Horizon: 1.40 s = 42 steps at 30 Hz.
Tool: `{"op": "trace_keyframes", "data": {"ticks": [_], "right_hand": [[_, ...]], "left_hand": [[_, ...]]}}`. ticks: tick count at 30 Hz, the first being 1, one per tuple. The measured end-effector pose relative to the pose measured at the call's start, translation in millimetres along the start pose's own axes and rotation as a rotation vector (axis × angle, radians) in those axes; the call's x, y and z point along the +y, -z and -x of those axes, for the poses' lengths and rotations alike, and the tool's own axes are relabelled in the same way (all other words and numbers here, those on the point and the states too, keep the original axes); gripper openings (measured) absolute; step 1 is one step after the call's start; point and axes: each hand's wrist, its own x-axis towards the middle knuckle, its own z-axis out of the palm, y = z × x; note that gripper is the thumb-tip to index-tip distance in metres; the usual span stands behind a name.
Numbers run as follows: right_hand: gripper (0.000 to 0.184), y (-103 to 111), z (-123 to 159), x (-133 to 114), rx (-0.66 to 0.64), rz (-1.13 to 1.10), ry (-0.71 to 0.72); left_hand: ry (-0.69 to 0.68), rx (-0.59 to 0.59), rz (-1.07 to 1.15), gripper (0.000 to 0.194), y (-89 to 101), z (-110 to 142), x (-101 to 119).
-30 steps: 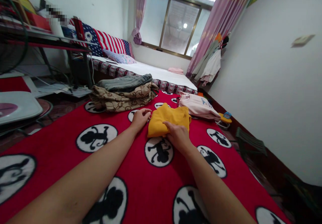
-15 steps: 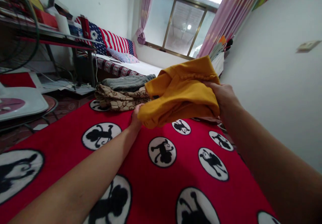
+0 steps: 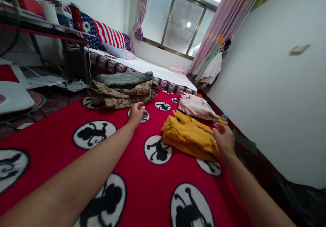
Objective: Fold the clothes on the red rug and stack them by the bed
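A folded yellow garment [image 3: 191,135] with a gathered edge lies on a red cloth [image 3: 142,182] printed with black monkeys in white circles. My right hand [image 3: 225,138] is at the garment's right edge, fingers loosely bent and apart; whether they touch it I cannot tell. Left of the garment, my left hand [image 3: 137,114] hovers over the cloth, open and holding nothing. Just beyond it sits a pile with brown patterned clothing [image 3: 122,94] and grey-blue folded clothing [image 3: 124,80] on top. A folded pale pink shirt [image 3: 196,105] lies behind the yellow garment.
A bed [image 3: 152,66] with pillows stands under the window. To the left are a cluttered desk [image 3: 48,30] and a white chair [image 3: 15,99]. Clothes [image 3: 211,67] hang by the right wall. A blue and yellow item [image 3: 223,119] lies by the cloth's right edge.
The yellow garment has come down from the air onto the cloth, and both hands have let go of it. My right hand has lowered. The pink shirt is now uncovered.
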Motion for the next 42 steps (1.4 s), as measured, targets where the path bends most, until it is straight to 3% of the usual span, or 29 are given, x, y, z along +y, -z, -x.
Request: {"op": "trace_keyframes", "data": {"ticks": [4,6,8,13,16,18,20,23,30,33,36,38,40,42], "right_hand": [[0.026,-14.5,22.1,-38.8,-0.306,-0.224,0.294],[0.037,-23.4,40.8,-61.5,-0.453,-0.205,0.494],[0.052,-30.4,57.0,-77.2,-0.514,-0.095,0.635],[0.048,-33.7,64.8,-80.2,-0.560,-0.047,0.671],[0.041,-31.9,61.0,-72.1,-0.529,-0.175,0.599],[0.047,-34.0,63.5,-67.5,-0.512,-0.230,0.576],[0.051,-39.4,70.4,-63.9,-0.522,-0.242,0.618],[0.041,-50.0,82.2,-59.9,-0.523,-0.241,0.711],[0.042,-54.8,90.9,-57.9,-0.486,-0.239,0.765],[0.044,-51.9,93.0,-60.2,-0.487,-0.235,0.770],[0.037,-46.2,90.6,-60.0,-0.411,-0.311,0.715],[0.031,-40.9,83.6,-55.5,-0.245,-0.318,0.606],[0.028,-36.1,73.3,-46.7,-0.067,-0.206,0.479],[0.026,-33.7,63.5,-35.5,0.011,-0.018,0.374]], "left_hand": [[-0.034,-0.042,-0.074,0.032,-0.1,2.6,-1.3],[-0.044,-0.064,-0.087,0.032,-0.1,2.8,-2.2],[-0.047,-0.076,-0.108,0.033,0.0,2.7,-2.8],[-0.149,-0.158,-0.200,0.031,-0.8,9.6,2.6],[-0.285,-0.229,-0.303,0.025,-8.3,21.2,10.7],[-0.330,-0.276,-0.312,0.022,-17.8,29.8,16.0],[-0.329,-0.344,-0.264,0.023,-29.4,36.5,19.9],[-0.296,-0.424,-0.216,0.025,-48.2,38.9,21.1],[-0.212,-0.377,-0.273,0.055,-99.1,28.3,6.2],[-0.278,-0.359,-0.316,0.044,-114.2,28.3,3.6],[-0.288,-0.293,-0.308,0.023,-114.2,25.1,7.5],[-0.283,-0.203,-0.292,0.018,-105.9,19.3,10.9],[-0.289,-0.107,-0.278,0.018,-93.6,12.2,12.3],[-0.286,-0.097,-0.323,0.020,-80.9,6.3,12.3]]}}
